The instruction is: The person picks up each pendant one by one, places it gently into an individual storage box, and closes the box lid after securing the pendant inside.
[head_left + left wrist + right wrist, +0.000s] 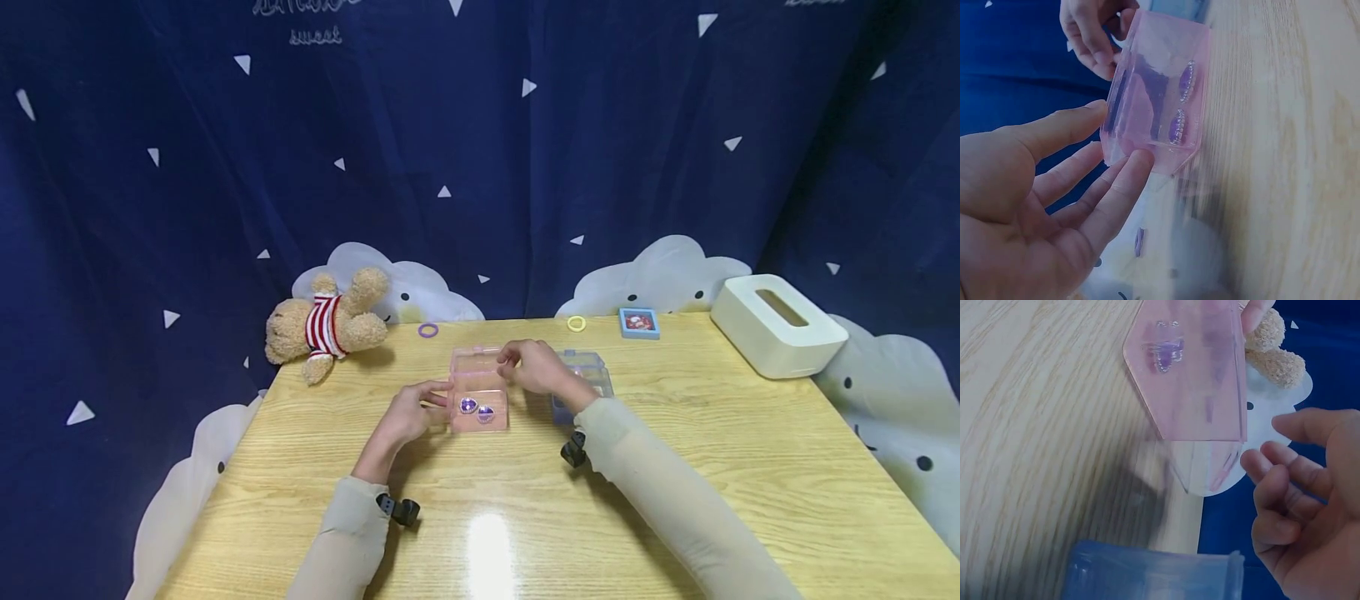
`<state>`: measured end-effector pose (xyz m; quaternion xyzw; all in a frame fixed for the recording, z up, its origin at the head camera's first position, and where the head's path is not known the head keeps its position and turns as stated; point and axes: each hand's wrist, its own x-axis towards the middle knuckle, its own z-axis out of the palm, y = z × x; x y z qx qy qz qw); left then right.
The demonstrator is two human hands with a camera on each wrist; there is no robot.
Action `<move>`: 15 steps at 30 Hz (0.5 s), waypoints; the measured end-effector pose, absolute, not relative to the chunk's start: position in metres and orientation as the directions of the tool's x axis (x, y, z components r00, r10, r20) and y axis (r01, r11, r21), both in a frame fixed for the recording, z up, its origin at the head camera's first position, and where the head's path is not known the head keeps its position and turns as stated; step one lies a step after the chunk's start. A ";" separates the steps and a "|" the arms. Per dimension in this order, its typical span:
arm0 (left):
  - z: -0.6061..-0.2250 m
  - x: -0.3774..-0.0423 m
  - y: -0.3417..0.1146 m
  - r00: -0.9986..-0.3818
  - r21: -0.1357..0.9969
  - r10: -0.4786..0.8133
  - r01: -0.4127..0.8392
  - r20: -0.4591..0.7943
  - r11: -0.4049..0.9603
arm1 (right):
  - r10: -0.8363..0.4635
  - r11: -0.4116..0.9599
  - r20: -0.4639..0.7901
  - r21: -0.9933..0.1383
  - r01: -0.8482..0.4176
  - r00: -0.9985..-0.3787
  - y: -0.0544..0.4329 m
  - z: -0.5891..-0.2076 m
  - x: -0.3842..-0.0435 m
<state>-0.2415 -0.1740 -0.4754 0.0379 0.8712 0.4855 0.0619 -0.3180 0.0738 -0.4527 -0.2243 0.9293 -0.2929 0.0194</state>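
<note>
A pink transparent box (461,424) stands with its lid (471,362) raised open at the back. Inside it lie two purple heart-like gems (468,405) with beaded silvery edges. My left hand (408,414) is at the box's left side, its fingers extended and touching the wall, as the left wrist view shows. Beside the lid's right edge hovers my right hand (534,367), fingers loosely bent with nothing between them; in the right wrist view they are apart from the box. A blue transparent box (591,360) stands just right, partly hidden by my right forearm.
At the back left lies a teddy bear (330,323) in a striped shirt. A purple ring (428,330), a yellow ring (576,323) and a blue-framed square (640,323) lie along the back edge. A white tissue box (780,329) sits at the back right.
</note>
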 end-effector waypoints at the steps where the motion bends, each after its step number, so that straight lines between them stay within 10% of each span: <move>1: -0.475 -0.242 -0.174 -0.989 0.853 0.128 0.005 -0.073 0.522 | -0.420 0.730 0.087 -0.559 -0.393 -0.903 0.074 -0.454 -0.319; 15: -0.477 -0.242 -0.175 -0.989 0.865 0.128 -0.004 -0.079 0.503 | -0.360 0.717 0.021 -0.633 -0.291 -0.933 0.067 -0.458 -0.322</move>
